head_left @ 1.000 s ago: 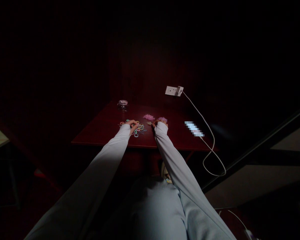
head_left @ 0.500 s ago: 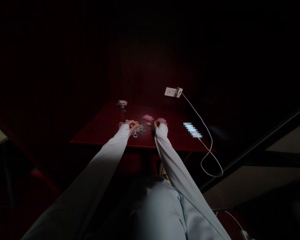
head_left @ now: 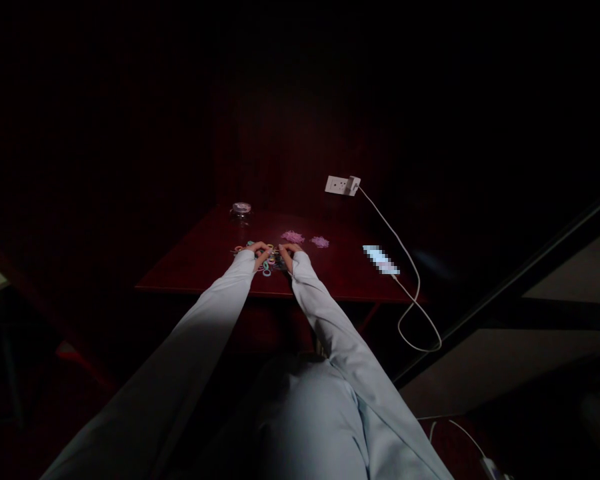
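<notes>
My left hand (head_left: pixel 260 251) is over a loose pile of colourful hair ties (head_left: pixel 267 272), its thumb and fingers curled into a pinch. My right hand (head_left: pixel 291 253) comes in from the other side of the same pile, fingers bent together. Only a small gap separates the two sets of fingertips. Whatever they pinch is too small and dim to make out. Just beyond my right hand lies a heap of small pink bands (head_left: pixel 293 237), with a smaller purple heap (head_left: pixel 321 242) to its right.
A clear jar with a lid (head_left: pixel 241 212) stands at the back left of the dark red table (head_left: pixel 180 273). A pixelated phone (head_left: pixel 381 260) lies on the right. Its white cable (head_left: pixel 390 225) loops past the table edge and up to a wall socket (head_left: pixel 337 185).
My right hand has moved left from beside the purple heap to the hair ties, leaving that heap in full view. My left hand stays at the pile. The view has shifted slightly.
</notes>
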`<action>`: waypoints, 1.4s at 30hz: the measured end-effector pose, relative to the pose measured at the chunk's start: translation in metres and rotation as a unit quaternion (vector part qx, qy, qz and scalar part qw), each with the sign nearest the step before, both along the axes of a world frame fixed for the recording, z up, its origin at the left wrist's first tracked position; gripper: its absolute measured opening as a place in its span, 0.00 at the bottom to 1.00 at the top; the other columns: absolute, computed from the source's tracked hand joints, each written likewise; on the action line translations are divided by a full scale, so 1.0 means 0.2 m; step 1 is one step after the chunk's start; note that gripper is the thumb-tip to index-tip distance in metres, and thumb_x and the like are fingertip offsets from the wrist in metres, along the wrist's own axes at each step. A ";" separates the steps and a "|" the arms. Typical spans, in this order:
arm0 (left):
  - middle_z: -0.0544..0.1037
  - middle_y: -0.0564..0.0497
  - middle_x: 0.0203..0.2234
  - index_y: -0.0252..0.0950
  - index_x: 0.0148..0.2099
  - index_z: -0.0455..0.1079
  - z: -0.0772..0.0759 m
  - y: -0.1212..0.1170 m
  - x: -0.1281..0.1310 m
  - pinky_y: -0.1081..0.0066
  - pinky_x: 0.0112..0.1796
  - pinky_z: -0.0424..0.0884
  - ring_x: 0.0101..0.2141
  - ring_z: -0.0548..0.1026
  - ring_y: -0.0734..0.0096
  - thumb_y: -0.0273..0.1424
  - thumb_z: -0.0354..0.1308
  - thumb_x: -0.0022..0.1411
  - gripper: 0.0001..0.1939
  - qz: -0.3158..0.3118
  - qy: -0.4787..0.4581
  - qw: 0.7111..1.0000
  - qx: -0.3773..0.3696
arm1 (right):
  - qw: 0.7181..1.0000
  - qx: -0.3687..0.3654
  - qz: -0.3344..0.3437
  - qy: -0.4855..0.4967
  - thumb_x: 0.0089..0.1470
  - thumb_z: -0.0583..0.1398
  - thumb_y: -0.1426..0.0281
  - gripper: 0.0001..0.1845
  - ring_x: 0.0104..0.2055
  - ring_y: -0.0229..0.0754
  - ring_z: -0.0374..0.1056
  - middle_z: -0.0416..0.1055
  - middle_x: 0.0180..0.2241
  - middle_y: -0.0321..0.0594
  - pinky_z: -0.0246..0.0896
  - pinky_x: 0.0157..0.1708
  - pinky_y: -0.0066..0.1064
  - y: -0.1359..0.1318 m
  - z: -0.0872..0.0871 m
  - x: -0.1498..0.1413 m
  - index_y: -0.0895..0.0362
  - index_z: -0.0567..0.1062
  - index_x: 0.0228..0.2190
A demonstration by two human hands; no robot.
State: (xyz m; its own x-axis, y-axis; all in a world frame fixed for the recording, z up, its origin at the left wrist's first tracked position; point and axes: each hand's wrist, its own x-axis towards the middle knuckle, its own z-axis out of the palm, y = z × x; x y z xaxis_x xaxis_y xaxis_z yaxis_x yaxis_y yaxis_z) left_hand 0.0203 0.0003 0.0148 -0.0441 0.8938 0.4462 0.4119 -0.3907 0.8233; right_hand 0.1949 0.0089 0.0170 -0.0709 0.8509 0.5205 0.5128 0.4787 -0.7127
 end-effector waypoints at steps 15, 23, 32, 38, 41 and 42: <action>0.68 0.57 0.17 0.39 0.32 0.74 -0.02 0.03 0.00 0.73 0.24 0.60 0.20 0.67 0.72 0.47 0.64 0.57 0.16 -0.008 -0.007 1.000 -0.009 | 0.999 -0.020 0.036 -0.008 0.58 0.64 0.47 0.22 0.38 0.44 0.71 0.76 0.32 0.38 0.66 0.43 0.34 0.04 -0.03 0.04 0.52 0.80 0.26; 0.68 0.57 0.16 0.38 0.32 0.75 -0.02 0.03 -0.01 0.74 0.24 0.61 0.20 0.67 0.72 0.43 0.63 0.58 0.12 -0.011 -0.008 1.000 -0.008 | 0.999 -0.016 0.037 -0.026 0.59 0.63 0.48 0.21 0.37 0.44 0.71 0.77 0.33 0.38 0.66 0.43 0.34 0.04 -0.03 0.04 0.51 0.81 0.28; 0.68 0.57 0.16 0.38 0.31 0.75 0.00 0.02 -0.01 0.73 0.25 0.61 0.21 0.67 0.71 0.41 0.64 0.57 0.11 0.006 0.007 1.000 -0.015 | 0.999 -0.021 0.043 -0.027 0.60 0.63 0.47 0.22 0.38 0.43 0.71 0.78 0.34 0.39 0.65 0.42 0.33 0.03 -0.02 0.06 0.52 0.83 0.30; 0.68 0.57 0.16 0.39 0.32 0.74 -0.01 0.02 -0.01 0.72 0.27 0.62 0.21 0.67 0.70 0.46 0.63 0.57 0.15 -0.007 0.005 1.000 -0.009 | 0.999 -0.010 0.044 0.002 0.60 0.62 0.47 0.23 0.35 0.43 0.70 0.76 0.31 0.39 0.64 0.40 0.33 0.03 -0.01 0.05 0.53 0.82 0.27; 0.68 0.57 0.16 0.39 0.31 0.74 0.00 0.02 -0.01 0.72 0.28 0.62 0.23 0.67 0.70 0.44 0.63 0.57 0.13 0.008 0.012 1.000 0.001 | 0.999 -0.014 0.015 0.039 0.60 0.62 0.50 0.22 0.36 0.43 0.70 0.77 0.32 0.39 0.65 0.40 0.32 0.04 -0.01 0.06 0.54 0.81 0.27; 0.67 0.57 0.16 0.39 0.31 0.74 0.00 0.02 -0.01 0.72 0.28 0.62 0.23 0.67 0.69 0.43 0.63 0.57 0.12 0.013 0.013 1.000 0.002 | 0.999 -0.016 -0.008 0.051 0.61 0.61 0.51 0.22 0.37 0.43 0.71 0.78 0.33 0.40 0.66 0.41 0.32 0.05 -0.01 0.06 0.54 0.81 0.28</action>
State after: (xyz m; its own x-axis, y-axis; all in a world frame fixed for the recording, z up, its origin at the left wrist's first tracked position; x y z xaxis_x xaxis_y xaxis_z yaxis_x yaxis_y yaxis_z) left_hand 0.0186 0.0034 0.0155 -0.0557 0.8908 0.4510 0.4438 -0.3825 0.8104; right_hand 0.2079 0.0182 0.0154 -0.0058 0.8675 0.4974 0.4434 0.4481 -0.7763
